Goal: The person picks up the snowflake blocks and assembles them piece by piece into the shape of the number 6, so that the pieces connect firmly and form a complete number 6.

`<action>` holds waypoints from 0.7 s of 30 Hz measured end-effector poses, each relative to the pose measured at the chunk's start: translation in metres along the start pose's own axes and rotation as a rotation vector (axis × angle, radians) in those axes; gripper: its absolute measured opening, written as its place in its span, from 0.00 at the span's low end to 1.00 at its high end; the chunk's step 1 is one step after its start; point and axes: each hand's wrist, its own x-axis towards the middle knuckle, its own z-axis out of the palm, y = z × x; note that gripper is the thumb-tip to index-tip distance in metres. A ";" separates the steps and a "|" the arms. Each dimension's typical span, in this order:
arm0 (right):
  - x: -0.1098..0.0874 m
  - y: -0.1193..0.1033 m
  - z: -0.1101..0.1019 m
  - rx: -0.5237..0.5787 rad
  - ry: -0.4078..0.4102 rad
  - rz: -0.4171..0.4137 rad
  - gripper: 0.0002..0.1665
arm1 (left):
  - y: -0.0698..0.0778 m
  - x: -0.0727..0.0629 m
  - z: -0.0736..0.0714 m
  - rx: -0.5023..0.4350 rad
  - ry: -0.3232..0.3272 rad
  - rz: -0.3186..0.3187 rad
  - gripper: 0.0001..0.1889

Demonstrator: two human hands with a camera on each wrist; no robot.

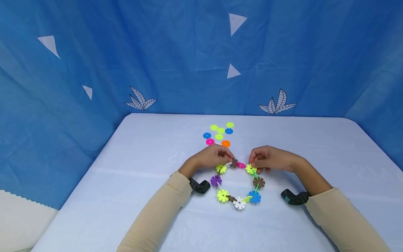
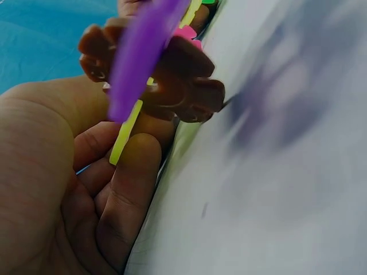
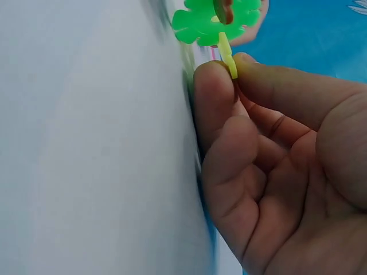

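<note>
Notched flower-shaped plastic discs form a ring (image 1: 216,181) on the table in the head view, in yellow, purple, brown, white, blue, green and pink. At its far side my left hand (image 1: 214,156) pinches a brown disc (image 1: 234,163), beside a white and a pink disc (image 1: 241,165). My right hand (image 1: 272,158) pinches a yellow disc (image 1: 251,169) between thumb and finger; the right wrist view shows this yellow disc (image 3: 226,54) edge-on, slotted to a green disc (image 3: 198,23). A blurred purple disc (image 2: 140,63) hides part of the left fingertips in the left wrist view.
Several loose discs lie beyond the ring, among them an orange disc (image 1: 225,143), a blue disc (image 1: 206,135) and a yellow disc (image 1: 230,124). The white table (image 1: 151,147) ends at a blue curtain (image 1: 189,63). Both wrists wear black bands.
</note>
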 end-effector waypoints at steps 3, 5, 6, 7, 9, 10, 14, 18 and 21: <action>0.001 0.000 0.001 0.010 0.003 0.003 0.07 | -0.001 0.000 0.000 0.001 -0.001 0.004 0.08; 0.002 0.000 0.002 0.017 0.001 -0.004 0.07 | -0.001 0.000 0.000 0.000 -0.004 0.006 0.08; 0.003 0.000 0.003 0.024 0.001 -0.008 0.08 | -0.001 0.000 0.000 0.000 -0.005 0.006 0.08; 0.003 0.000 0.004 0.031 0.001 -0.012 0.08 | -0.001 0.000 0.000 0.003 -0.006 0.005 0.08; 0.004 0.000 0.006 0.050 0.004 -0.016 0.08 | -0.001 0.000 0.000 0.005 -0.006 0.004 0.08; 0.004 -0.001 0.006 0.059 0.006 -0.020 0.08 | 0.000 0.000 0.000 0.002 -0.007 0.003 0.08; 0.006 -0.001 0.007 0.091 0.025 -0.035 0.06 | -0.001 0.000 -0.001 -0.034 -0.007 -0.006 0.07; 0.008 -0.001 0.007 0.103 0.034 -0.057 0.05 | -0.002 0.000 -0.001 -0.076 -0.008 -0.007 0.06; 0.009 -0.001 0.008 0.103 0.046 -0.056 0.04 | -0.002 0.001 -0.001 -0.079 -0.005 0.000 0.06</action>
